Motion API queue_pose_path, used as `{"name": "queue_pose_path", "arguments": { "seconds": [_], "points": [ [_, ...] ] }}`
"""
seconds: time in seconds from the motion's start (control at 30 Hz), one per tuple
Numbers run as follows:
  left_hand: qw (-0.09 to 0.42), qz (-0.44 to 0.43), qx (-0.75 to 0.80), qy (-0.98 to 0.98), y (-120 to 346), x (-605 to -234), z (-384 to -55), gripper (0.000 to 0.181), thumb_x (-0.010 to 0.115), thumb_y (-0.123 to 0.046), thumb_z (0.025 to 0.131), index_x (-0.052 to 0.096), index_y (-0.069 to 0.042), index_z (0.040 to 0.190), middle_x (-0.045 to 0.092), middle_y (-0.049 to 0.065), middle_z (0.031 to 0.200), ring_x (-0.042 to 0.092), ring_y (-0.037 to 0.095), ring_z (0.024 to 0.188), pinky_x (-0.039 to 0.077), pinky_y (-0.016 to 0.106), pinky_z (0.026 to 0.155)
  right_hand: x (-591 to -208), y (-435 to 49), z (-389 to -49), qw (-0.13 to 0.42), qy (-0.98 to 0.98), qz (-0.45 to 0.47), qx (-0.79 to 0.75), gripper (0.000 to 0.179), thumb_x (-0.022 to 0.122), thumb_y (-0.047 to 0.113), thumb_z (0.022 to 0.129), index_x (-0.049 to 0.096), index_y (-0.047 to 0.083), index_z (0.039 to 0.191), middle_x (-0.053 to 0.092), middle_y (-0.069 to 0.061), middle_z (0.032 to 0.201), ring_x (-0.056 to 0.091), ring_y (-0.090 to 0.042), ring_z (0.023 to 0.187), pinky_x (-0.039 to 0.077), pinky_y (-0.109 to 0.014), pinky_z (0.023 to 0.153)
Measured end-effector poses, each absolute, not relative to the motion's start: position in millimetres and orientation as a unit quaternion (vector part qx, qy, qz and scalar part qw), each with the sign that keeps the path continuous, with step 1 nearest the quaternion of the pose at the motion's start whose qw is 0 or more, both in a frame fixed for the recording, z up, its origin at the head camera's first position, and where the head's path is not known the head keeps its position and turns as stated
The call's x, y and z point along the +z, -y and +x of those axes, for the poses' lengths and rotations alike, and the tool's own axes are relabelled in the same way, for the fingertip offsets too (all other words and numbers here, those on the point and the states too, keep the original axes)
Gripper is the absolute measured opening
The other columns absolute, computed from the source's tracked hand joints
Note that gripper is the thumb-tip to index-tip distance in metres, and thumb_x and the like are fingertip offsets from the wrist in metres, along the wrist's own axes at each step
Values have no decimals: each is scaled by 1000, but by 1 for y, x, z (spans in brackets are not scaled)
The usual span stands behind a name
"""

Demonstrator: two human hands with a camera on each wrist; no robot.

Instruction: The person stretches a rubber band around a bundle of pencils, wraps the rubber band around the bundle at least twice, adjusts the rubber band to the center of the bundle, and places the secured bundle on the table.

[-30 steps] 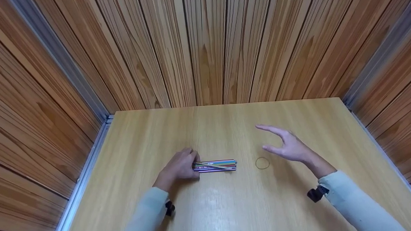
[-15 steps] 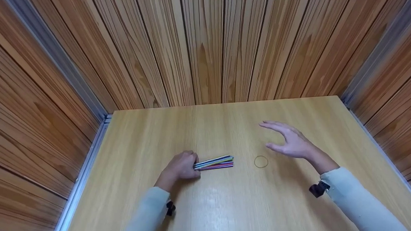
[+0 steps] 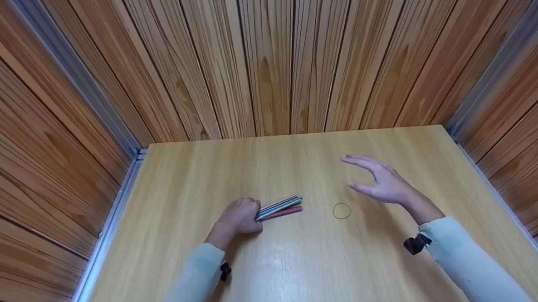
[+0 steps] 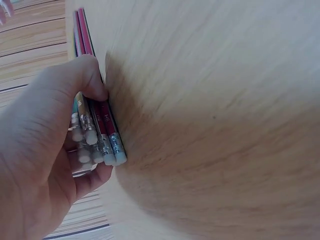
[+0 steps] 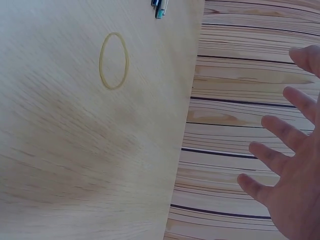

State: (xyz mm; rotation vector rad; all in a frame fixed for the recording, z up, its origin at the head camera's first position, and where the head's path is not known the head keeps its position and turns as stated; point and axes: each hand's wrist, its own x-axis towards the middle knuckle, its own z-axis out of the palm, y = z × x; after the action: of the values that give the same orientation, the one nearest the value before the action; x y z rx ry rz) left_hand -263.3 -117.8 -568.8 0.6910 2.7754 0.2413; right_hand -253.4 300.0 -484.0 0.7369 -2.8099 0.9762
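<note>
Pink, blue and yellow pencils (image 3: 278, 207) sit slightly fanned over the table (image 3: 292, 263), gripped near their eraser ends (image 4: 120, 157) by the left hand (image 3: 239, 216). Probably light, stiff and mutually slippery, they'd hold best around mid-length. Beyond lies a thin yellow loop (image 5: 100, 62); the right hand (image 3: 384, 184) hovers nearby, fingers spread, holding nothing.

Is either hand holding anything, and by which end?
The left hand grips several pencils near their eraser ends; the right hand holds nothing.
</note>
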Motion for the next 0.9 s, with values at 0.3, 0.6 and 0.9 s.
{"name": "queue_pose_path", "arguments": {
  "seconds": [0.3, 0.6, 0.9],
  "points": [
    [96, 263, 85, -956, 118, -572, -259, 36, 77, -27, 98, 71, 2, 118, 70, 15, 100, 58, 25, 85, 59, 47, 85, -481, -298, -253, 32, 913, 243, 327, 61, 77, 24, 106, 59, 17, 164, 53, -19, 174, 46, -51, 162, 33, -82, 128],
    [110, 251, 76, -959, 116, -573, -263, 37, 71, -28, 105, 69, -1, 131, 70, 13, 100, 56, 23, 86, 60, 46, 88, -486, -290, -252, 31, 878, 260, 401, 61, 73, 11, 107, 55, 11, 166, 53, -21, 173, 44, -52, 163, 30, -82, 129],
    [125, 237, 77, -960, 115, -574, -265, 42, 62, -29, 110, 68, 2, 137, 68, 14, 103, 56, 24, 90, 59, 48, 92, -490, -284, -247, 24, 845, 240, 478, 56, 62, 9, 112, 53, 9, 167, 54, -18, 174, 50, -14, 161, 41, -54, 132]
  ]
}}
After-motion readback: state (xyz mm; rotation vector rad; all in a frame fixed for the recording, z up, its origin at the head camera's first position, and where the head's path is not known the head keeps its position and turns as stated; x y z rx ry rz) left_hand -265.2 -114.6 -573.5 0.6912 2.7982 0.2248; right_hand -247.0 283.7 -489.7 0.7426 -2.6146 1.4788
